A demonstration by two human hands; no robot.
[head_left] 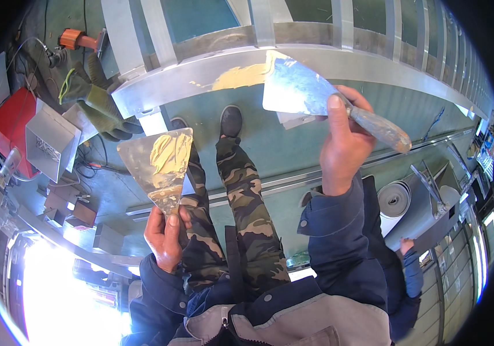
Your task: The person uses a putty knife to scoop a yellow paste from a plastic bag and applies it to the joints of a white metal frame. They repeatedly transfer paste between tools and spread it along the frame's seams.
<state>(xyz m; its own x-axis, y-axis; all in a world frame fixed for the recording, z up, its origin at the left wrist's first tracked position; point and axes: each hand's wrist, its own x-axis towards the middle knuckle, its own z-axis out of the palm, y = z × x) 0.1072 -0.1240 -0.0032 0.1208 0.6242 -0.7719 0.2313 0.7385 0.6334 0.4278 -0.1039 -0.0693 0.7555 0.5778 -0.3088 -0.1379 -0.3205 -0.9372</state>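
Note:
In my left hand (166,237) is a putty knife (134,155), gripped by its handle with the wide blade pointing away from me. A thick dab of yellow filler (171,153) lies on that blade. My right hand (348,135) is closed round the handle of a second putty knife (296,86). Its shiny blade, with yellow filler along the far edge, meets a metal frame rail (195,78). Left of this blade a smeared patch of yellow filler (236,77) coats the rail.
Upright metal bars (344,26) rise beyond the rail. At the left are green work gloves (100,101), an orange power tool (79,39), a red box (15,132) and an open carton (51,141). A white roll (394,199) lies right. Another person's hand (406,245) shows at lower right.

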